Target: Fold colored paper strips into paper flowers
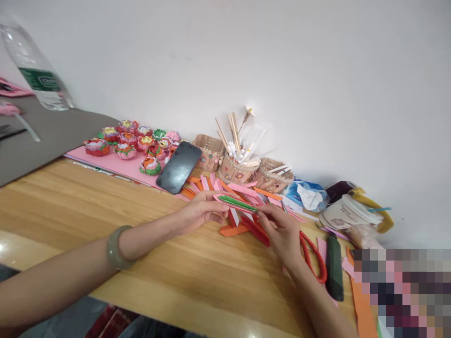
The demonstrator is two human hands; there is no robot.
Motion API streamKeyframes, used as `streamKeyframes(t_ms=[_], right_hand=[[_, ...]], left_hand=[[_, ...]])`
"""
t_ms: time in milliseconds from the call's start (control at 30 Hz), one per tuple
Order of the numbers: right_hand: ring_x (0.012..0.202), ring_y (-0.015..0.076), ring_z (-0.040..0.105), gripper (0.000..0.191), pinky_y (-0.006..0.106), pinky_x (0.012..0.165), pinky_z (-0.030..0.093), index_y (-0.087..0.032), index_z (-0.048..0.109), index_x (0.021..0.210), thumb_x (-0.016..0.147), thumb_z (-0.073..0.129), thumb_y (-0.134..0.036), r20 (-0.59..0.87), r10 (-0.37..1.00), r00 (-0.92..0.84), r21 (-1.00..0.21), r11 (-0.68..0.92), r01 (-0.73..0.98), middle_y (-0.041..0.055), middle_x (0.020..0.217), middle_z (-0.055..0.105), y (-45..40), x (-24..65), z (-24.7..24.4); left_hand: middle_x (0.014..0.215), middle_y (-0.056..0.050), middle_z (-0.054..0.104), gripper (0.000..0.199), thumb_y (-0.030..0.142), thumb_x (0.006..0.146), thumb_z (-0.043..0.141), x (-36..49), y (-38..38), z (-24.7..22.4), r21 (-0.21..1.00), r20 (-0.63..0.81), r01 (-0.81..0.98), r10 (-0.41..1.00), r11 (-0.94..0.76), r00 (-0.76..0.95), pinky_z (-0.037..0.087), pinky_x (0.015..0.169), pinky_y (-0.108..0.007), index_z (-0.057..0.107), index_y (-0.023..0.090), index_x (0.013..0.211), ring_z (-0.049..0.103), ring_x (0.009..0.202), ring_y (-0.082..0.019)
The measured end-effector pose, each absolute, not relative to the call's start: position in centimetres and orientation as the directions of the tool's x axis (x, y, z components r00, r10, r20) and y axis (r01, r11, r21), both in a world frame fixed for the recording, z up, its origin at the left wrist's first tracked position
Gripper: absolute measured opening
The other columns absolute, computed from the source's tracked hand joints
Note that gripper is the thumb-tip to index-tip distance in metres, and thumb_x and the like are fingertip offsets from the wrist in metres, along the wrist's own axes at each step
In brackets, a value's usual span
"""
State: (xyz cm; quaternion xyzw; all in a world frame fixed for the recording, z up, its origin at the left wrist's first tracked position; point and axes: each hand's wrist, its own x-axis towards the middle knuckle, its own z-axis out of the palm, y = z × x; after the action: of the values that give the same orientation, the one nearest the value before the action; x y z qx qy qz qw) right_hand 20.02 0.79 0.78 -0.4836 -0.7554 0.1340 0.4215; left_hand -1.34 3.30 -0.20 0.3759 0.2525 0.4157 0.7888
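Over the middle of the wooden table (pixel 70 202), the left hand (pixel 202 209) and right hand (pixel 282 230) pinch opposite ends of a folded green-and-pink paper strip (pixel 237 203), with loose paper strips (pixel 234 230) spread below and toward the far edge. Open wood runs between the forearms (pixel 155 237) to the near edge and leftward to the pink sheet (pixel 109 162), while a red scissor handle (pixel 321 267) crowds the right hand

Toward eight o'clock, a smooth, rounded bangle (pixel 113 249) of pale grey-green, faintly glossy, circled the left forearm (pixel 77 277). The right forearm (pixel 313 296), toward five, was bare. Dark bluish cloth (pixel 150 328), perhaps clothing, showed toward seven.
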Motion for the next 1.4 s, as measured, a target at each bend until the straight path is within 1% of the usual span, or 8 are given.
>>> streamKeyframes(t_ms=[233,367,500,667,867,1100,1233,1400], right_hand=[[0.074,0.0154,0.058,0.013,0.029,0.063,0.05,-0.021,0.062,0.093,0.084,0.053,-0.021,0.535,0.805,-0.256,-0.57,0.567,0.594,0.0057,0.091,0.061,0.2,19.7,1.0],[0.078,0.0141,0.058,0.025,0.029,0.066,0.053,-0.025,0.057,0.109,0.084,0.056,-0.024,0.484,0.828,-0.283,-0.619,0.552,0.558,0.0056,0.101,0.053,-0.2,19.4,1.1],[0.086,0.0163,0.059,0.042,0.033,0.071,0.055,-0.03,0.049,0.124,0.083,0.059,-0.025,0.557,0.807,-0.198,-0.6,0.555,0.576,0.0075,0.112,0.049,-0.1,19.5,1.0],[0.079,0.0173,0.065,0.03,0.028,0.067,0.054,-0.025,0.061,0.113,0.085,0.056,-0.017,0.585,0.694,-0.421,-0.396,0.697,0.598,0.0061,0.091,0.067,-0.4,19.3,0.9],[0.06,0.0144,0.062,0.033,0.024,0.054,0.05,-0.018,0.059,0.115,0.082,0.06,-0.014,0.718,0.512,-0.472,-0.159,0.78,0.605,0.0048,0.072,0.065,-1.4,18.0,0.3],[0.058,0.0144,0.06,0.033,0.024,0.051,0.048,-0.015,0.058,0.115,0.082,0.059,-0.014,0.702,0.454,-0.548,-0.031,0.789,0.613,0.0041,0.069,0.064,-1.6,17.8,-0.3],[0.069,0.0177,0.061,0.028,0.029,0.059,0.051,-0.016,0.06,0.107,0.081,0.063,-0.025,0.617,0.484,-0.62,-0.045,0.809,0.586,0.0062,0.077,0.065,-1.5,17.5,-0.1],[0.099,0.0274,0.055,0.063,0.044,0.079,0.051,-0.02,0.047,0.125,0.071,0.07,-0.044,0.517,0.639,-0.57,-0.187,0.734,0.653,0.0128,0.108,0.056,-1.5,17.3,0.4]], left_hand=[[0.063,0.0,0.062,0.03,0.026,0.059,0.079,-1.1,3.3,-0.4,0.802,-0.064,-0.501,0.882,0.324,0.467,0.048,0.056,-0.02,0.066,0.011,0.08,0.057,0.058,-0.008],[0.062,0.001,0.059,0.025,0.027,0.064,0.077,-1.2,3.3,-0.2,0.788,-0.008,-0.531,0.868,0.311,0.497,0.047,0.056,-0.017,0.063,0.014,0.08,0.055,0.059,-0.007],[0.063,0.001,0.058,0.023,0.028,0.065,0.076,-1.4,3.3,0.1,0.777,0.027,-0.535,0.832,0.332,0.554,0.047,0.056,-0.016,0.062,0.014,0.076,0.054,0.061,-0.007],[0.061,0.001,0.057,0.023,0.027,0.062,0.078,-1.6,3.1,0.4,0.747,0.012,-0.541,0.807,0.385,0.591,0.047,0.056,-0.016,0.063,0.012,0.073,0.053,0.058,-0.006],[0.063,0.002,0.059,0.023,0.026,0.064,0.077,-1.0,2.5,0.2,0.642,-0.095,-0.612,0.84,0.462,0.535,0.046,0.053,-0.016,0.065,0.012,0.079,0.054,0.055,-0.005],[0.078,-0.004,0.066,0.018,0.028,0.078,0.064,0.1,2.0,0.0,0.691,-0.139,-0.596,0.884,0.41,0.447,0.048,0.066,-0.022,0.064,0.012,0.084,0.06,0.07,-0.011],[0.077,-0.005,0.066,0.017,0.028,0.081,0.06,0.2,1.8,-0.1,0.689,-0.162,-0.58,0.873,0.434,0.461,0.047,0.069,-0.024,0.063,0.011,0.084,0.06,0.07,-0.012],[0.077,-0.004,0.065,0.013,0.023,0.083,0.056,0.2,1.7,0.1,0.703,-0.209,-0.562,0.882,0.436,0.423,0.047,0.066,-0.023,0.062,0.011,0.083,0.06,0.068,-0.011]])
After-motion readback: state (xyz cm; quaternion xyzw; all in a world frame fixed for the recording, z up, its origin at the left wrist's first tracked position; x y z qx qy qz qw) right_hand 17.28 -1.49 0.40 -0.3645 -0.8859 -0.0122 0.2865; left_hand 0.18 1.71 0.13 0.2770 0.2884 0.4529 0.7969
